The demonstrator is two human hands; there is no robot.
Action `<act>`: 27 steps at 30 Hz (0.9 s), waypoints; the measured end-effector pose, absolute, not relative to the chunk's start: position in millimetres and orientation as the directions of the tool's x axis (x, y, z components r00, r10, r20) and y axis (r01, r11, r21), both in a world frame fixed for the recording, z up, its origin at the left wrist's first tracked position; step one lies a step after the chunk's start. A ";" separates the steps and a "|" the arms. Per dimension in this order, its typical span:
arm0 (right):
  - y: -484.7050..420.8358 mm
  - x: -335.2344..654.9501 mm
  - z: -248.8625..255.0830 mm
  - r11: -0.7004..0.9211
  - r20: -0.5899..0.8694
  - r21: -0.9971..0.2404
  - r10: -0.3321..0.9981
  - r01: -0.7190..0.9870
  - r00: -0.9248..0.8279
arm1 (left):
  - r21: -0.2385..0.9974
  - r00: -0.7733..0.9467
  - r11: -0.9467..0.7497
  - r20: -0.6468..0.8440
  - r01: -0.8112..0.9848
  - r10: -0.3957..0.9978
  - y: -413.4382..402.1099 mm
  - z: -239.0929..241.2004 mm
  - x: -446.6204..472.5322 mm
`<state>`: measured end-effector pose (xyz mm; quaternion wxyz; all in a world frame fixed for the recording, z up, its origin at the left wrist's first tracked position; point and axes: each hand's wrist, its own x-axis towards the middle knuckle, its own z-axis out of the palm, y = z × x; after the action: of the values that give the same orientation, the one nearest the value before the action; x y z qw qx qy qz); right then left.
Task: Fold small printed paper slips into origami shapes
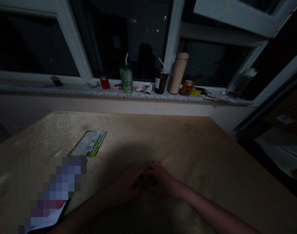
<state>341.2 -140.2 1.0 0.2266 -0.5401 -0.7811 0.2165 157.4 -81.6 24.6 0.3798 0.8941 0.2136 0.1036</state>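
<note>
Head view, six o'clock: left hand (131, 182) and right hand (162, 179) close together, fingers curled narrow; cannot tell if holding anything. Ten o'clock from hands: green printed card (88, 144), flat on table (158, 133). Possible fumbled grip, caused by dim light.

Left grip (133, 178) and right grip (161, 178) close together, fingers (156, 164) curled; bare forearms (206, 208) converging.

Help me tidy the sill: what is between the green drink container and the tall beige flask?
The head view shows a dark cup with a straw standing there; light papers or wrappers lie between it and the green drink container.
</note>
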 end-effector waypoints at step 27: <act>-133.4 339.8 0.6 0.244 0.058 -0.636 0.961 0.732 -0.269 | 0.703 0.881 -0.631 0.015 0.327 0.473 -82.7 27.6 159.0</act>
<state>339.8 -133.4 0.6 0.2261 -0.5605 -0.7554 0.2530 159.0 -82.7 27.6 0.3669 0.8977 0.2228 0.0993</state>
